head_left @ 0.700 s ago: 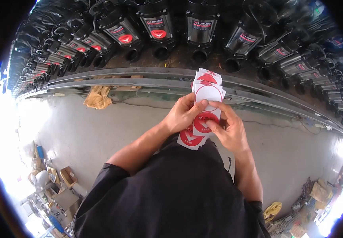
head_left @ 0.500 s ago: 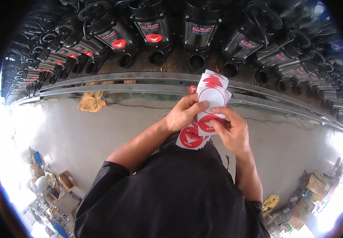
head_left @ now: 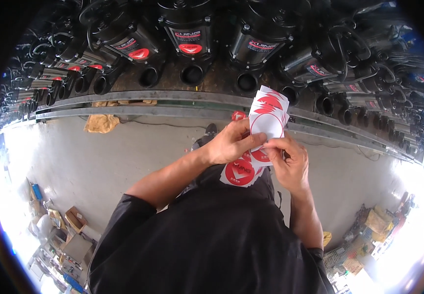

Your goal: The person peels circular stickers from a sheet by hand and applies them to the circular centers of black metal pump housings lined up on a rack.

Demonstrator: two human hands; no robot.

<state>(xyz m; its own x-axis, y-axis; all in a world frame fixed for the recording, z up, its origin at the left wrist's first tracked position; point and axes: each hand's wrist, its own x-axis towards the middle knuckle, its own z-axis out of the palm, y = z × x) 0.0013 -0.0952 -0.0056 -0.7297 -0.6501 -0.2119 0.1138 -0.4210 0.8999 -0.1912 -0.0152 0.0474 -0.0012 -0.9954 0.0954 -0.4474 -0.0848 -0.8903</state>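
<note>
In front of my body, my left hand point(head_left: 230, 142) is closed round a folded stack of stickers point(head_left: 269, 104), round and red on white backing. On its front, a blank white circle with a red rim point(head_left: 266, 125) faces up, under my left thumb. My right hand point(head_left: 290, 160) pinches with thumb and forefinger at the lower edge of this front piece; the fingers hide what exactly they grip. More red stickers point(head_left: 240, 171) hang below my left hand. Beyond stand black and silver cylindrical motor-pumps point(head_left: 257, 44), several on the left bearing a red round sticker point(head_left: 190, 48).
A long metal rail point(head_left: 172, 95) runs along the front of the pump row. A brown paper sack point(head_left: 101, 123) lies on the grey floor at the left. Cardboard boxes point(head_left: 76, 219) and clutter sit behind left; sacks point(head_left: 380, 221) and crates lie behind right. A shoe point(head_left: 211, 130) shows under my arms.
My body has shifted slightly right along the row. The right fingers have moved up from the lower red sticker to the blank circle's lower edge. A shoe has come into sight.
</note>
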